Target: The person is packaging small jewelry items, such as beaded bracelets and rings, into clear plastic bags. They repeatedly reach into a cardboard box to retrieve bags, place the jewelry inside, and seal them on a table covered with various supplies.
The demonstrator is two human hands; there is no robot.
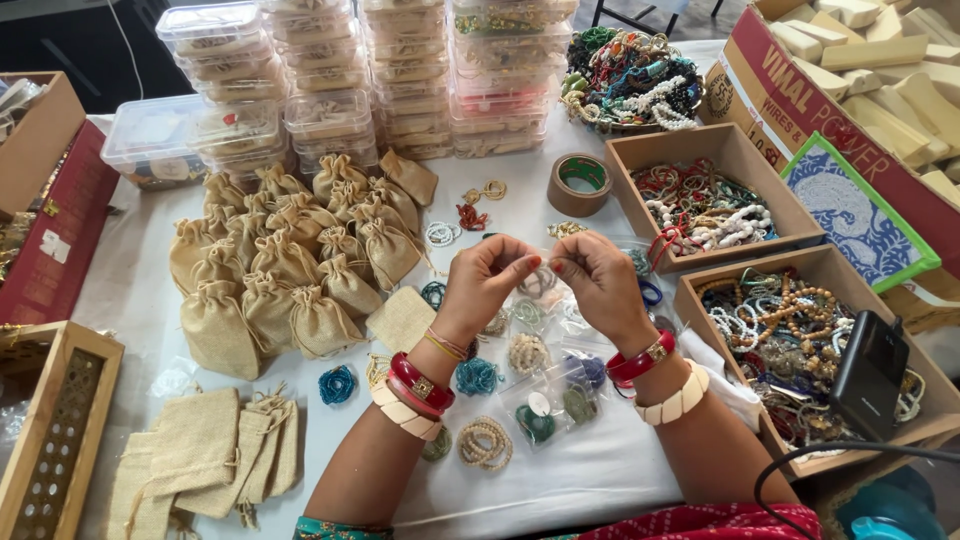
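My left hand (487, 282) and my right hand (597, 283) meet above the middle of the table, fingertips pinched together on a small clear plastic pouch (541, 284) holding a bead bracelet. Both wrists wear red and cream bangles. Beneath the hands lie several small clear packets with bead bracelets (546, 395) and loose bead rings (485, 444). Filled jute drawstring bags (290, 260) stand in a cluster to the left of my left hand. Flat empty jute bags (215, 455) lie at the front left.
Stacks of clear plastic boxes (330, 90) line the back. A brown tape roll (580, 184) sits beside cardboard trays of bracelets (705, 200), (790, 340). A black device with a cable (868, 375) rests on the near tray. A wooden box (50, 430) stands at the left edge.
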